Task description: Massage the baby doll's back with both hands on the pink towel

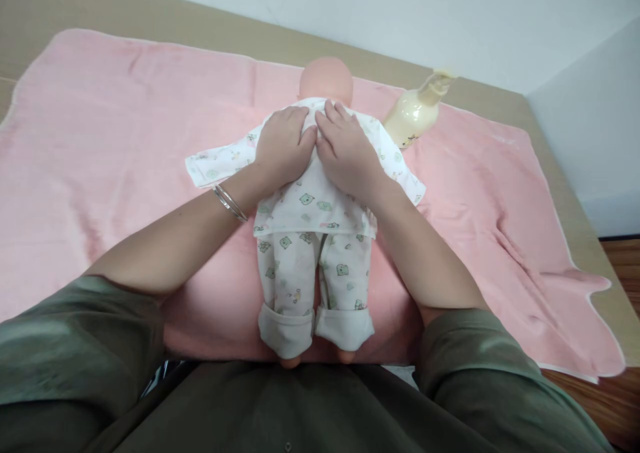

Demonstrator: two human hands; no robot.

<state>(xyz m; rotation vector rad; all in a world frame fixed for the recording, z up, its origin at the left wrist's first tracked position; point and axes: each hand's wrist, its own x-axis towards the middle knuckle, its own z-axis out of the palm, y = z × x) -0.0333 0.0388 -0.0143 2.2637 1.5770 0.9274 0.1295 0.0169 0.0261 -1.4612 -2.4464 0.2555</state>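
A baby doll (315,206) lies face down, its bald head (326,78) pointing away from me and its feet near my body. It wears a white printed top and matching trousers (295,266) with rolled cuffs. My left hand (286,141) rests flat on the left of its upper back, fingers stretched out. On the right of the upper back lies my right hand (345,145), also flat with its fingers extended. The two thumbs and index fingers nearly meet over the spine. Both sleeves of the top spread outward; no doll hands show.
Under the doll a pink blanket (125,173) covers most of the wooden table (200,20). A cream pump bottle (415,113) stands just beyond the doll's right sleeve. White walls (400,13) rise behind the table, and brown flooring (623,260) shows at the right.
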